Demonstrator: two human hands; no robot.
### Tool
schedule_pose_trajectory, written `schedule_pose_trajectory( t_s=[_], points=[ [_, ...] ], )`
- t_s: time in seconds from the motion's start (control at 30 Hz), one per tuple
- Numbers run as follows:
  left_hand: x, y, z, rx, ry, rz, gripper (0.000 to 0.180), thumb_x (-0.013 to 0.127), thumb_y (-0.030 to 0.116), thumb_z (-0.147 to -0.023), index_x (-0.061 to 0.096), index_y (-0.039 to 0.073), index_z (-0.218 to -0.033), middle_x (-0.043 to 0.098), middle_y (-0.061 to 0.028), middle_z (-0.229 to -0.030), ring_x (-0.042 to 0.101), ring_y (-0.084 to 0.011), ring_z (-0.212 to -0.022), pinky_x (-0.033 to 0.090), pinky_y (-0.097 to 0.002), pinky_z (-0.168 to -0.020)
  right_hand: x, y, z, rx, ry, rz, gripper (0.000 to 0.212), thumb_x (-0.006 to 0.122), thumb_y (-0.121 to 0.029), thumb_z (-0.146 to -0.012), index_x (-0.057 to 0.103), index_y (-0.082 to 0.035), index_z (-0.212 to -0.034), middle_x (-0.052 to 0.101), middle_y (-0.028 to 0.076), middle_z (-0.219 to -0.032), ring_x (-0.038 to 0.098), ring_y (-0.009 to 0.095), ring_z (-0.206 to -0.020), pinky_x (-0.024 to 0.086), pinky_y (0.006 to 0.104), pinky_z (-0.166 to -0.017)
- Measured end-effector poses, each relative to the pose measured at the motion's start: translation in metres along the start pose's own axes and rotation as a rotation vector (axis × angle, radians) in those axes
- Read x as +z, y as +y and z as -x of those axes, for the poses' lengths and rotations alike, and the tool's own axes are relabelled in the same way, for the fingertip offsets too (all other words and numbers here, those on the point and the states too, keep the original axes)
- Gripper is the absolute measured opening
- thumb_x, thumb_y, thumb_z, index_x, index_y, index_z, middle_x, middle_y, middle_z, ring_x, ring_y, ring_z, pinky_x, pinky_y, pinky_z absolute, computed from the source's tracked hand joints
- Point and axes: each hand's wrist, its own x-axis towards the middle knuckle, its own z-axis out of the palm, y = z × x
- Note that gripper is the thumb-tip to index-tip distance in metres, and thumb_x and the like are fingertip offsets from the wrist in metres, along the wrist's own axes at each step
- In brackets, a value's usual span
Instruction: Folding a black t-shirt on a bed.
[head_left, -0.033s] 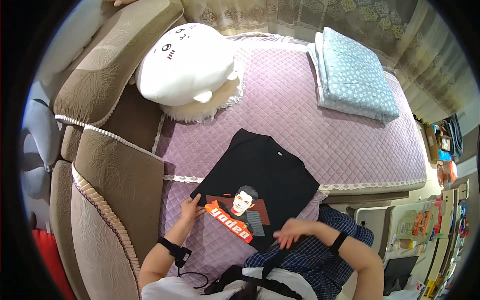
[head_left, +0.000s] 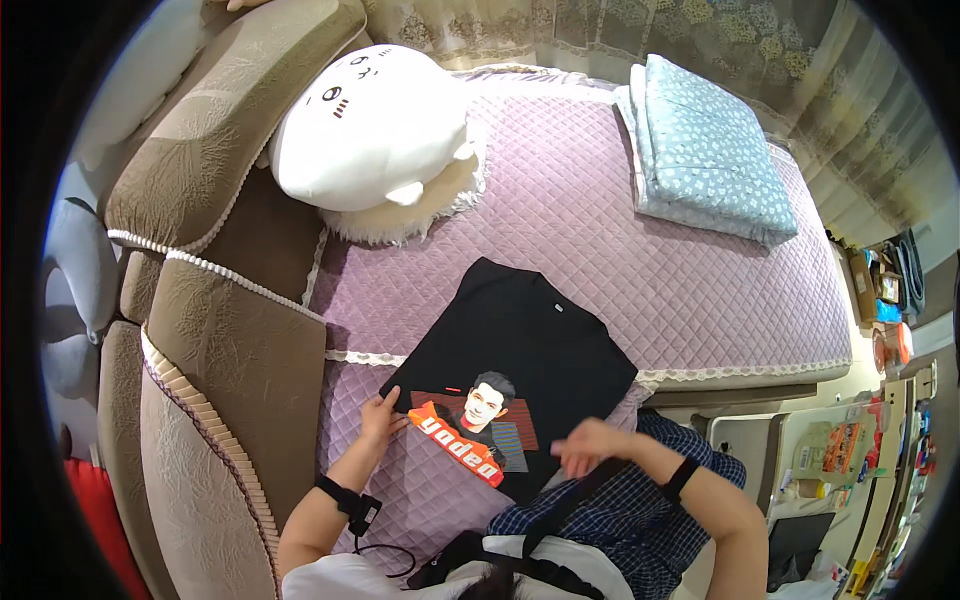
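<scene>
A black T-shirt point(head_left: 545, 345) lies spread on the pink quilted cover, its neck opening toward the far right. A printed portrait with an orange lettered band and striped blocks shows on it. My left hand point(head_left: 381, 418) is closed on the shirt's left edge, thumb on top; its other fingers are partly hidden. Near the shirt's right lower edge, my right hand point(head_left: 592, 446) hovers with its fingers somewhat apart and nothing visible in them. That hand is slightly blurred.
A large white plush toy point(head_left: 370, 130) rests on a fluffy cushion point(head_left: 400, 222) at far left. A folded blue floral quilt point(head_left: 715, 150) sits at far right. The brown sofa back point(head_left: 235, 370) borders the left. A cluttered table point(head_left: 830, 450) stands at right.
My right hand has shifted slightly up over the shirt's right side, its fingers drawn in a little. My left hand and the shirt have stayed in place.
</scene>
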Motion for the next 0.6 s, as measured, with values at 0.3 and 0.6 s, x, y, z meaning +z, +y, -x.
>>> schedule_pose_trajectory(
  t_s=[0.3, 0.6],
  points=[
    [0.023, -0.026, 0.020, -0.202, -0.395, 0.154, 0.029, 0.059, 0.026, -0.082, 0.052, 0.006, -0.102, 0.059, -0.0051, -0.091, 0.060, -0.0148, -0.080, 0.050, -0.0271, -0.069, -0.130, -0.039, -0.058, -0.401, 1.365, 0.561, 0.053, 0.069, -0.040, -0.066, 0.056, 0.001, -0.096, 0.059, 0.017, -0.090, 0.057, 0.029, -0.085, 0.044, 0.0371, -0.076],
    [0.034, -0.023, 0.033, -0.322, -0.384, 0.246, 0.020, 0.054, 0.019, -0.085, 0.050, 0.007, -0.100, 0.061, -0.0063, -0.089, 0.061, -0.0173, -0.083, 0.051, -0.0294, -0.077, -0.143, -0.073, -0.092, -0.293, 0.829, 0.357, 0.063, 0.073, -0.050, -0.055, 0.061, 0.003, -0.087, 0.061, 0.019, -0.087, 0.060, 0.029, -0.080, 0.045, 0.0367, -0.071]
  ],
)
